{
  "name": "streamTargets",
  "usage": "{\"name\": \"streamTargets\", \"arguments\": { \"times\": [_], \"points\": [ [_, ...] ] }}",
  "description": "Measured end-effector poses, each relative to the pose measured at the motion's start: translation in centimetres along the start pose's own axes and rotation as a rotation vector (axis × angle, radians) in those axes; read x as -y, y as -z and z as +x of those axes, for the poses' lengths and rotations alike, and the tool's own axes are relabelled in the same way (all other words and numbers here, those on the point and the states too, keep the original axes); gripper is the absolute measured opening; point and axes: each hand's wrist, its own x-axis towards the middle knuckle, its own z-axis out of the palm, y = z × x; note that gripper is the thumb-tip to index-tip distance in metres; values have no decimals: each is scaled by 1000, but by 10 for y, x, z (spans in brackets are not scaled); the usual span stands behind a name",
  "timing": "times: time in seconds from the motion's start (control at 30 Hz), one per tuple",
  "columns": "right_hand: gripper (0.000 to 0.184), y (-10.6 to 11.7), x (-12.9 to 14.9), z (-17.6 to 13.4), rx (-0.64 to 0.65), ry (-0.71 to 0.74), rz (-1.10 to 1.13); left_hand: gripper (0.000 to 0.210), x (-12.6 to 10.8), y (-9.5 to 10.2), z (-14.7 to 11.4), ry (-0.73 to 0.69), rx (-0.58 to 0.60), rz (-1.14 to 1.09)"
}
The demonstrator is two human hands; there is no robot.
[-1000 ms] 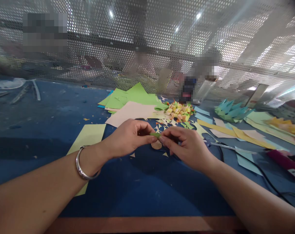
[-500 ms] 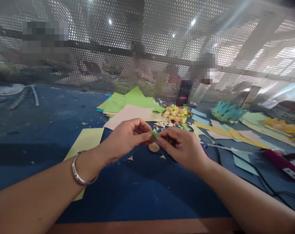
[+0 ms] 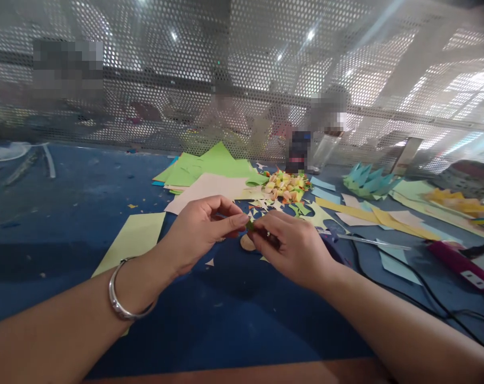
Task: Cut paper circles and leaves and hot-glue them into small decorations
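A small piece of green paper [image 3: 250, 226] is pinched between my two hands above the blue table. My left hand [image 3: 209, 223], with a silver bangle at the wrist, grips its left side between thumb and forefinger. My right hand [image 3: 292, 240] is closed on its other side, and its fingers hide much of the piece. Just below the fingertips lies a round tan disc [image 3: 247, 243], partly covered by my right hand. Behind my hands is a heap of small yellow, orange and green paper pieces [image 3: 287, 185], with cut scraps in front of it.
Green sheets [image 3: 217, 162] and a pale pink sheet [image 3: 213, 189] lie behind my hands. A yellow-green sheet [image 3: 133, 240] is under my left forearm. On the right are paper strips [image 3: 354, 212], a magenta power strip [image 3: 461, 266], cables and a blue paper crown [image 3: 370, 181]. A perforated metal screen stands behind.
The green paper shows less now, more covered by my fingers. My right hand's fingers have curled closer to my left fingertips. The whole view has shifted slightly.
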Motion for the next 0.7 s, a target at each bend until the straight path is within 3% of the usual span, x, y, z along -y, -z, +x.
{"name": "streamTargets", "arguments": {
  "times": [0.33, 0.7],
  "points": [
    [11, -2, 0, -2, 9, 22, 11, 20, 0, -2, 1, 14, 3, -20],
    [19, 2, 1, 2, -2, -61, 154, 22, 1, 2, 1, 23, 45, -26]
  ]
}}
